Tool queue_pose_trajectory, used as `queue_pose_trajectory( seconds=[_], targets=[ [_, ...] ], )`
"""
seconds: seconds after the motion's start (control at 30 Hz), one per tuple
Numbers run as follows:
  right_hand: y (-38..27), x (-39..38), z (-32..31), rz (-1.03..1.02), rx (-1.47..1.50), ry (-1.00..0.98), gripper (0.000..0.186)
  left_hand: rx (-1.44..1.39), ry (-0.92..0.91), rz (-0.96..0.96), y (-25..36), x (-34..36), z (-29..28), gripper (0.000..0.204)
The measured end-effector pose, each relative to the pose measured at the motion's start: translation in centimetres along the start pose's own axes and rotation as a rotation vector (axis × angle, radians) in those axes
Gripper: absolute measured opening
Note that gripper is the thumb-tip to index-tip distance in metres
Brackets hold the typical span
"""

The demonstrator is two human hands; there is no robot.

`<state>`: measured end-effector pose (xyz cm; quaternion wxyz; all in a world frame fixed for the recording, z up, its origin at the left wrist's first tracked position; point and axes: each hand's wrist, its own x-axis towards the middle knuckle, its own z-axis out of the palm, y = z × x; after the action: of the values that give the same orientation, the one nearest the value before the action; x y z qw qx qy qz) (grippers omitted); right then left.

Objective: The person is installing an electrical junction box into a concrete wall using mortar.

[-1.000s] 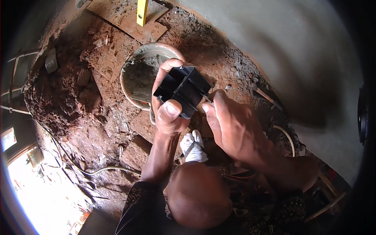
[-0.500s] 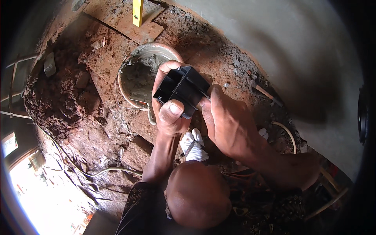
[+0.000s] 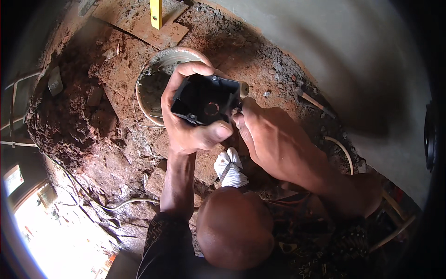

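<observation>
Left hand (image 3: pixel 188 125): clamped around black box (image 3: pixel 206 100), over bucket (image 3: pixel 155 79) at 11 o'clock
Right hand (image 3: pixel 274 142): fingertips pinched at box's 3 o'clock side
Progress: box held, not set anywhere

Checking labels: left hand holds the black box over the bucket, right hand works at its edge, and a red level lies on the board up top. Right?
Not quite: the level is yellow, not red, as the head view shows. The rest stands: the left hand holds the black box over the bucket, the right hand is at the box's edge, and the level lies on the board up top.
</observation>
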<state>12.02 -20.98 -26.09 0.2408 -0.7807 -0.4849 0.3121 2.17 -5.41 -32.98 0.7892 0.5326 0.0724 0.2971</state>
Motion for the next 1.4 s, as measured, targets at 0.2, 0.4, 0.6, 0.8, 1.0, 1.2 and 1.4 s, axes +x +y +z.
queue_pose_trajectory(
  seconds=[0.2,0.4,0.6,0.8,1.0,1.2,1.4],
  targets=[
    [-0.4,0.7,1.5,-0.025,0.072,0.117,0.042,-0.325,0.125,-0.120,-1.5,-0.6,0.2,0.078],
    [0.0,0.6,1.0,-0.012,0.104,0.075,0.038,-0.576,0.197,-0.167,-0.9,-1.3,1.1,0.063],
    [2.2,0.9,2.2,-0.034,0.180,-0.018,0.026,-0.145,0.013,-0.163,-0.8,-0.2,-0.4,0.058],
    [1.1,1.6,3.3,-0.077,0.236,0.237,0.024,-0.653,0.345,-0.354,-1.0,-0.3,1.4,0.063],
    [2.4,2.1,3.8,-0.185,0.142,0.425,0.020,-0.845,0.355,-0.415,-1.4,-0.7,3.6,0.072],
    [1.8,1.1,2.9,-0.211,0.193,0.527,0.028,-1.007,0.299,-0.593,-2.5,-2.5,1.2,0.068],
    [4.8,2.0,0.5,-0.297,0.272,0.367,0.059,-0.987,0.259,-0.785,0.0,-1.4,3.0,0.063]
  ],
)
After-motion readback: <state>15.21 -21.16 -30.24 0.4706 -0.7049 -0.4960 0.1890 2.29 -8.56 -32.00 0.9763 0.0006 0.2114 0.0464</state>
